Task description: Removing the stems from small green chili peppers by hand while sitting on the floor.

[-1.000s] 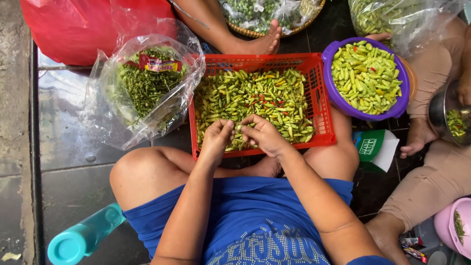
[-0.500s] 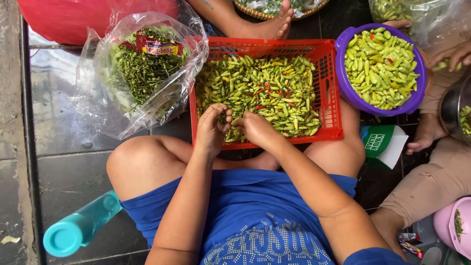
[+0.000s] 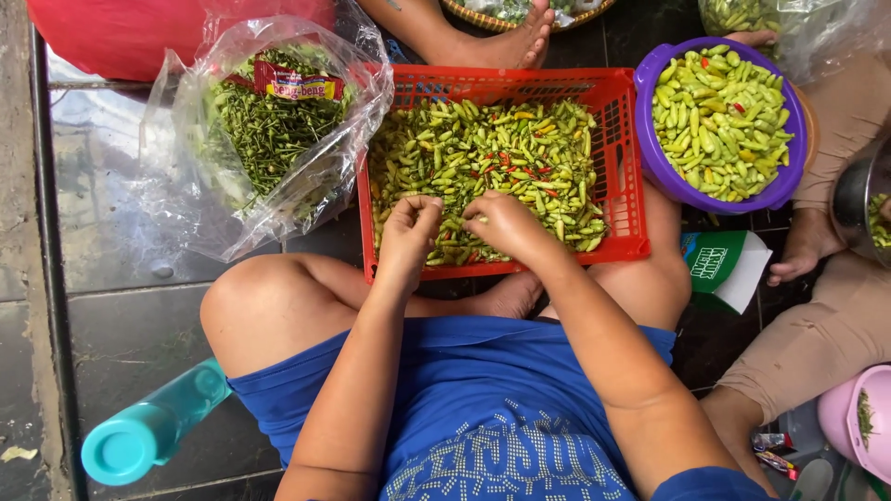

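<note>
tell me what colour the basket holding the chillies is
Red, seen best in the head view: the basket under both hands.

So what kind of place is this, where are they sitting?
Probably a tiled floor at a home or market stall, used for sorting produce. People sit on dark floor tiles around a red crate of small green chillies, a purple bowl of larger ones, and a plastic bag of stems.

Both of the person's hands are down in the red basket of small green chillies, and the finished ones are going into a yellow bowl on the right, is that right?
Not quite: the head view shows the bowl on the right is purple, not yellow. The rest holds: the left hand and right hand are both in the red basket among the small green chillies.
</note>
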